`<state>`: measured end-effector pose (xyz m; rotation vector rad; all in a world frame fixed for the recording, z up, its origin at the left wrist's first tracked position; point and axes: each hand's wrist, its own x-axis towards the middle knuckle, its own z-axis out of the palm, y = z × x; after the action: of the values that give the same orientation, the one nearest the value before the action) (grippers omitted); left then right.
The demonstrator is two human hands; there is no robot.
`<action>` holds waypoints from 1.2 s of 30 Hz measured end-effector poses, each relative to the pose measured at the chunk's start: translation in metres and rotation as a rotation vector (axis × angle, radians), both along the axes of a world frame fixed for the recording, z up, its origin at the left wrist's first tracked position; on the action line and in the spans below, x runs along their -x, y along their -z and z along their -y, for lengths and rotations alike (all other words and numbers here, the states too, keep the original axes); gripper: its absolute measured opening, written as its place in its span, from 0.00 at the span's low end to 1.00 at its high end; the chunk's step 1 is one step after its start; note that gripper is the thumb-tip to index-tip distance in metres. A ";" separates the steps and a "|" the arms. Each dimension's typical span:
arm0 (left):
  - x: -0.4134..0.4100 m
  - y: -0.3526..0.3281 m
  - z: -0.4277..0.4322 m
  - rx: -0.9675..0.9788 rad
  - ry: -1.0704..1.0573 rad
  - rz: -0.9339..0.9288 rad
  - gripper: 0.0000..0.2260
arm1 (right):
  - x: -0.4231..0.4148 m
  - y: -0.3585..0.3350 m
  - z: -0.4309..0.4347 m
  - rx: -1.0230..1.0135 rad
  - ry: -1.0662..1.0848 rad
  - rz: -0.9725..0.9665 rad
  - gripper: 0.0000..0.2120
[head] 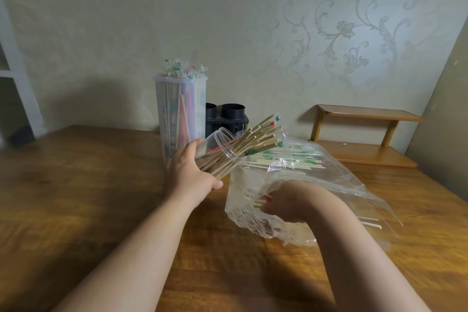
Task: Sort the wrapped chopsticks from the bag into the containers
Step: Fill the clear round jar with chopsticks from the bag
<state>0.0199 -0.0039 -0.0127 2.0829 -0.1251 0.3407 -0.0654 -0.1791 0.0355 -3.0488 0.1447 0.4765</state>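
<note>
Right hand (286, 204), inside the clear plastic bag (253, 225) on the wooden table (76, 172), fingers curled on a few chopstick ends (260, 202). Left hand (188, 172) grips a tilted clear jar (220, 138) holding a chopstick bundle (255, 137). More wrapped chopsticks (286, 157) lie deeper in the bag. Behind stand a tall full container (181, 109), a black holder (231, 116) and a wooden shelf (367, 114).

Bag (253, 223) blurs fingers (270, 208) of right hand (291, 200) (crinkled).
</note>
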 end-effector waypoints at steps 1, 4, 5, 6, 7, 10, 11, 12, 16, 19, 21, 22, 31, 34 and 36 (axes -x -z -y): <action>0.000 0.000 0.000 0.001 0.003 -0.002 0.44 | 0.001 -0.002 0.000 0.009 -0.025 -0.004 0.19; -0.001 0.000 0.000 -0.008 0.007 -0.001 0.44 | 0.006 -0.005 0.002 -0.073 -0.023 -0.026 0.12; -0.001 0.001 -0.001 -0.008 0.005 0.001 0.44 | 0.008 -0.006 0.002 -0.136 -0.001 -0.042 0.11; -0.001 0.001 -0.001 -0.006 0.004 0.003 0.44 | 0.010 -0.007 0.002 -0.175 0.011 -0.049 0.10; -0.002 0.002 -0.001 -0.004 0.004 0.004 0.44 | 0.011 -0.008 0.002 -0.182 0.006 -0.040 0.09; -0.003 0.001 -0.001 -0.008 0.004 0.004 0.44 | 0.013 -0.013 0.000 -0.105 -0.049 0.047 0.11; -0.004 0.001 -0.001 -0.008 0.004 0.003 0.45 | 0.014 -0.015 0.000 -0.076 -0.053 0.098 0.11; -0.004 0.001 0.000 -0.009 0.004 0.002 0.45 | 0.014 -0.017 0.000 -0.035 -0.059 0.166 0.10; -0.004 0.001 0.000 -0.024 -0.023 0.021 0.45 | 0.018 -0.025 -0.003 0.093 -0.118 0.467 0.06; -0.002 -0.001 0.000 0.016 -0.025 -0.019 0.45 | 0.023 -0.029 -0.004 0.141 -0.173 0.716 0.10; 0.000 -0.002 -0.001 0.026 0.002 -0.031 0.44 | 0.025 -0.029 -0.004 0.183 -0.202 0.868 0.12; 0.001 -0.003 -0.001 0.019 0.011 -0.031 0.45 | 0.025 -0.029 -0.003 0.191 -0.202 0.920 0.12; -0.001 -0.003 0.000 -0.026 0.005 -0.032 0.45 | 0.003 -0.016 0.012 0.049 -0.175 1.456 0.12; 0.000 -0.004 0.000 -0.036 0.017 -0.041 0.45 | -0.002 -0.013 0.021 -0.017 -0.222 1.696 0.20; 0.002 -0.005 0.000 -0.036 0.032 -0.046 0.45 | -0.004 -0.011 0.025 -0.030 -0.215 1.801 0.27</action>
<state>0.0182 -0.0037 -0.0073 2.1206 -0.1376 0.2732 -0.0613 -0.2040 0.0465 -2.2292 -0.2609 -2.0487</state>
